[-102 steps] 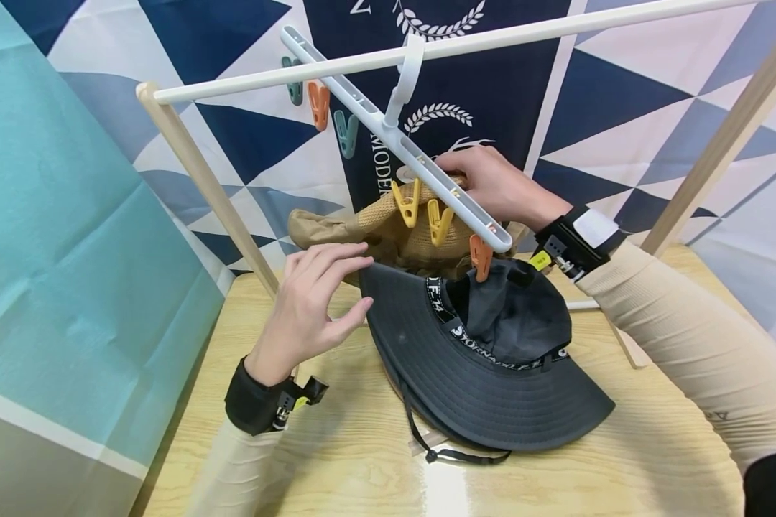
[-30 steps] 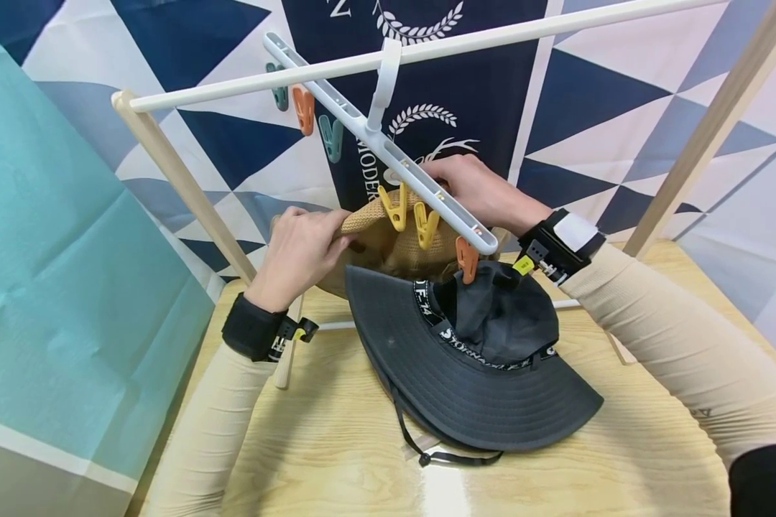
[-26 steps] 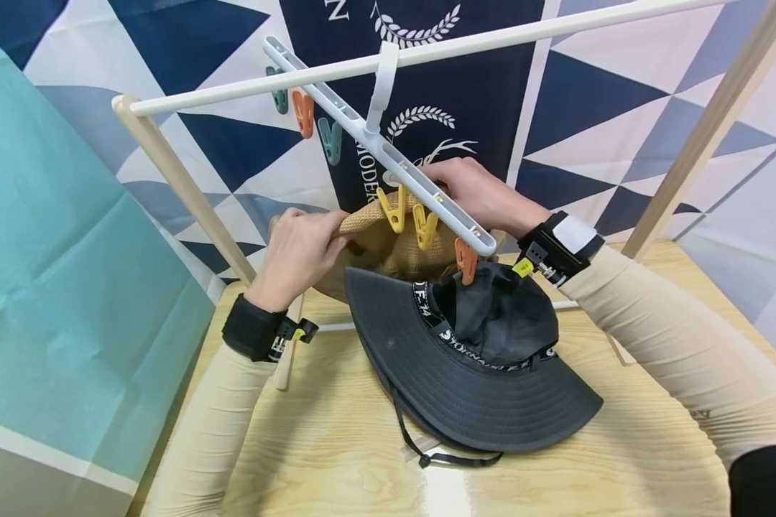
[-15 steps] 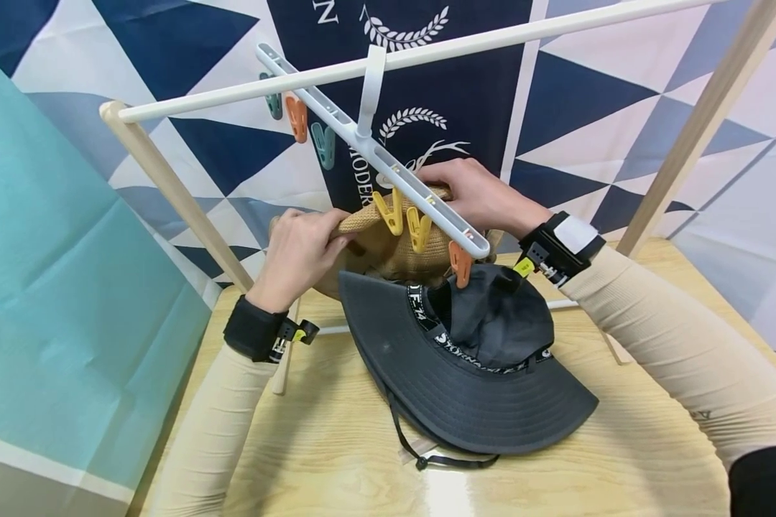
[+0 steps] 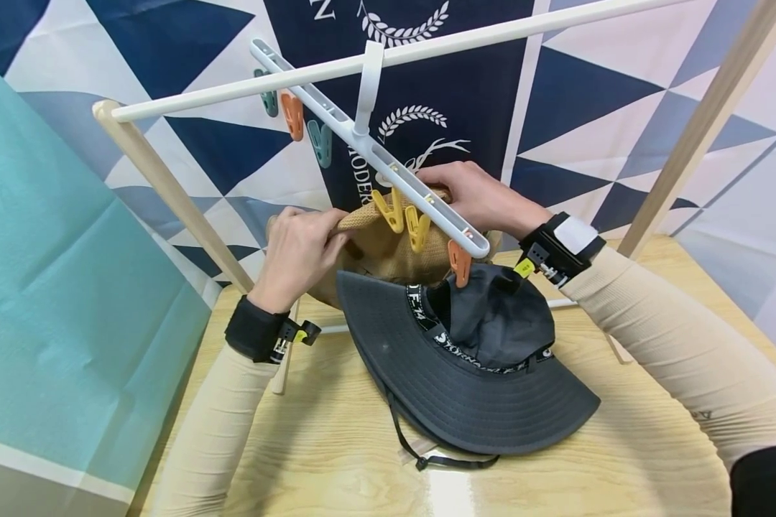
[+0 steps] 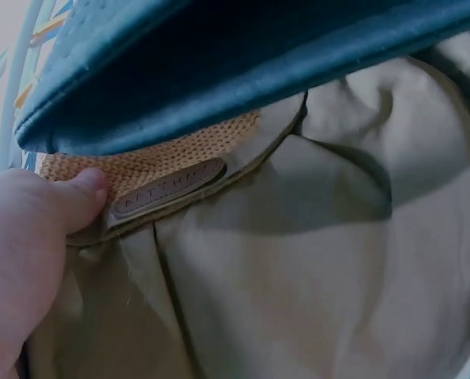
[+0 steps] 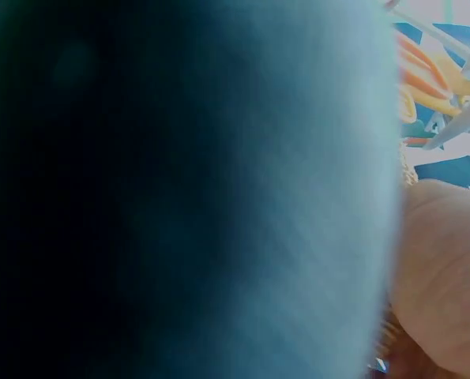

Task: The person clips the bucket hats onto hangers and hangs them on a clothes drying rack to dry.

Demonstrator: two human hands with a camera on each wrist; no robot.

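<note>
Nearest, bare wood tabletop, with a black cord lying on or just above it. The black hat sits behind that, wide brim toward the viewer, crown folded up under the orange clip; clip overlaps the crown, can't tell whether it bites.

Behind the black brim is the tan hat, partly hidden, its edge raised under the hanger. Left hand pinches the left end of that edge, fingers bent over, hardly any gap; left wrist view shows the thumb on the woven strip beside a brown label, lettering unclear. Right hand is at the upper right of the same edge and seems curled onto it; fingertips hidden, tightness can't tell. Right wrist view is mostly a dark blur.

Two yellow clips hang in front of the tan fabric, ends apart; no bite on it visible. Above, the pale hanger hooks over the white rail, more clips toward its far end. Patterned backdrop last.

Step in hand, judging by this: lining the tan edge up with the yellow clips. Next move probably calls for one hand holding the edge steady while the other works a clip, without tugging the black hat.
</note>
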